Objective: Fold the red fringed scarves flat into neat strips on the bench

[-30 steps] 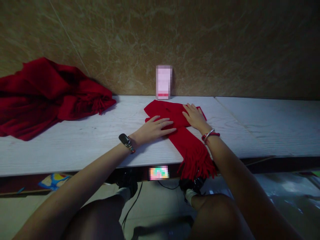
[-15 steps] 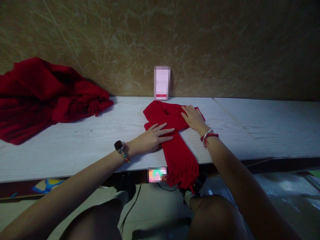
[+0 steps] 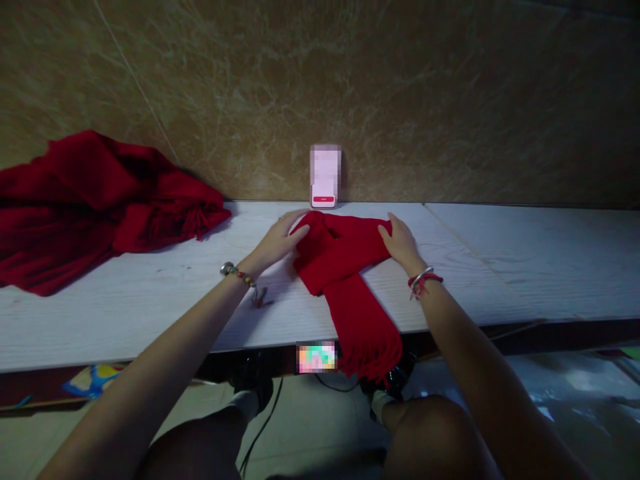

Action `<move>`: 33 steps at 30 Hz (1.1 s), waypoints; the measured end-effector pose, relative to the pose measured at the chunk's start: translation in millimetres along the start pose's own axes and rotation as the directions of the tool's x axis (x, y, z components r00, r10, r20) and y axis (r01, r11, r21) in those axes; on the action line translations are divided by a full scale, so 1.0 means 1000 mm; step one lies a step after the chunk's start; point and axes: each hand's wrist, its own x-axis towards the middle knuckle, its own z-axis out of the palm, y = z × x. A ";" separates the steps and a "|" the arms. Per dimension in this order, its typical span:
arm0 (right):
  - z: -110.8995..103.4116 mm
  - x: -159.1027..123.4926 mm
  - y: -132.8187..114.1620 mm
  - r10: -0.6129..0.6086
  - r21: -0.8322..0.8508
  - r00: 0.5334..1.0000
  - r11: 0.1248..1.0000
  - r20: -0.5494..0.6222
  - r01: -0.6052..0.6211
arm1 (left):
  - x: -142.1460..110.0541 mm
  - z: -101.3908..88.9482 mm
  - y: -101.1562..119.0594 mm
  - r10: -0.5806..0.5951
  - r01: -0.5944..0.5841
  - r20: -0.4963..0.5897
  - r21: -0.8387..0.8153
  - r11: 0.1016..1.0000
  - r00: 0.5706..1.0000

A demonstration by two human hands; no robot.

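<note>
A red fringed scarf (image 3: pixel 345 250) lies folded over itself on a white wood-grain bench top. Its fringed end (image 3: pixel 373 353) hangs over the near edge. At the fold's far left corner, my left hand (image 3: pixel 283 241) grips the cloth, thumb on top and the other fingers partly hidden behind it. My right hand (image 3: pixel 403 244) holds the right end of the folded part, its thumb on the upper face. Between my hands the scarf is fairly flat, with a small gap near the top of the fold.
A second red fringed cloth (image 3: pixel 100 207) is heaped at the left, against the marbled wall (image 3: pixel 450 100). A phone (image 3: pixel 325 175) leans upright on that wall behind the scarf. Below the front edge of the bench top (image 3: pixel 540 267) is a blurred-out screen (image 3: pixel 316 358); a cable (image 3: pixel 265 420) runs across the floor.
My left hand has moved from lying across the middle of the scarf to its far left corner. My right hand has shifted slightly from resting flat to gripping the right end.
</note>
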 end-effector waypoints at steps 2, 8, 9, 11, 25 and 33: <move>-0.001 0.004 0.009 0.162 0.074 0.987 0.984 -0.007 -0.161 | 0.021 0.007 -0.014 -0.280 0.279 -0.085 -0.020 0.960 0.956; -0.011 0.015 0.029 0.262 0.438 0.960 0.855 0.098 -0.278 | 0.035 0.021 -0.027 -0.449 0.438 -0.012 -0.192 0.878 0.893; -0.014 0.017 0.031 0.250 0.518 0.962 0.812 0.107 -0.268 | 0.033 0.018 -0.027 -0.457 0.445 0.020 -0.271 0.854 0.889; -0.021 0.019 0.035 0.238 0.629 0.966 0.736 0.105 -0.249 | 0.029 0.009 -0.027 -0.455 0.454 0.106 -0.425 0.783 0.884; -0.016 0.015 0.033 0.053 0.082 0.988 0.996 -0.142 -0.042 | 0.013 0.026 -0.002 -0.020 0.022 -0.010 0.364 0.931 1.000; -0.006 -0.005 0.000 -0.136 -0.117 0.980 0.981 0.148 0.153 | 0.013 0.044 0.007 -0.215 0.005 0.418 0.449 0.893 0.882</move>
